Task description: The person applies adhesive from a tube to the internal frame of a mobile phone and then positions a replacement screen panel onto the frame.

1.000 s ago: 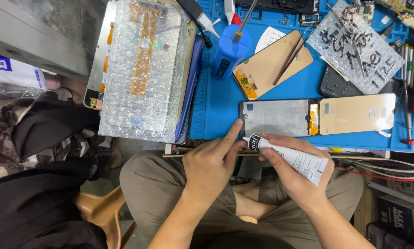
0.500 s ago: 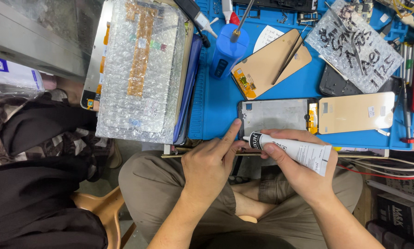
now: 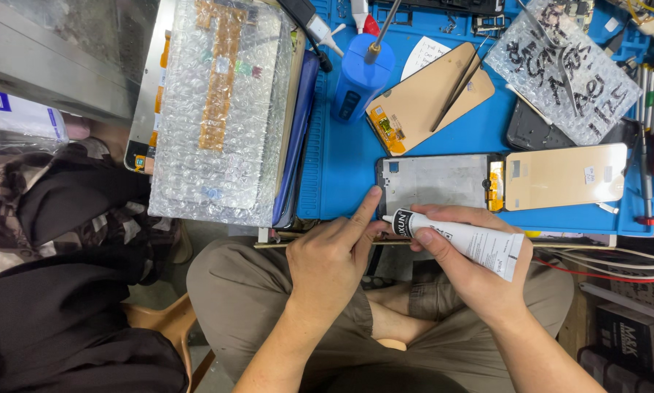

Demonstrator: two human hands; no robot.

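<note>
1. Right hand (image 3: 462, 255) wrapped around white glue tube (image 3: 464, 239), thumb on top near the black nozzle end, fingers curled underneath; tube lying slanted, nozzle pointing left and up, crimped tail low right.
2. Nozzle tip just at the bottom left corner of grey phone frame (image 3: 436, 183); contact too small to tell.
3. Left hand (image 3: 334, 251) loosely curled, holding nothing; index finger stretched up, tip pressed against the frame's bottom left edge, just beside the nozzle.
4. Frame lying flat on blue mat (image 3: 341, 167), near its front edge, right above the lap.
5. Tan screen panel (image 3: 567, 175) flat just right of the frame, joined by an orange flex strip at the frame's right end.
6. Second tan panel (image 3: 429, 94) behind the frame, tilted, with tweezers (image 3: 458, 84) lying across it.
7. Blue bottle (image 3: 361, 80) upright, left of the second panel, thin metal tool stuck in its top.
8. Bubble-wrap stack (image 3: 218, 109) at left, overhanging the mat's left edge, orange flex showing through.
9. Bubble-wrap bag (image 3: 560, 65) with black marker scribble top right, partly covering dark phone back (image 3: 534, 131).
10. Screwdriver (image 3: 644, 160) with red tip along the far right edge.
11. Nothing between hands and frame; both wrists over khaki trousers (image 3: 254, 298), legs crossed under the bench.
12. Dark cloth bundle (image 3: 65, 218) at left, well apart from the hands.
</note>
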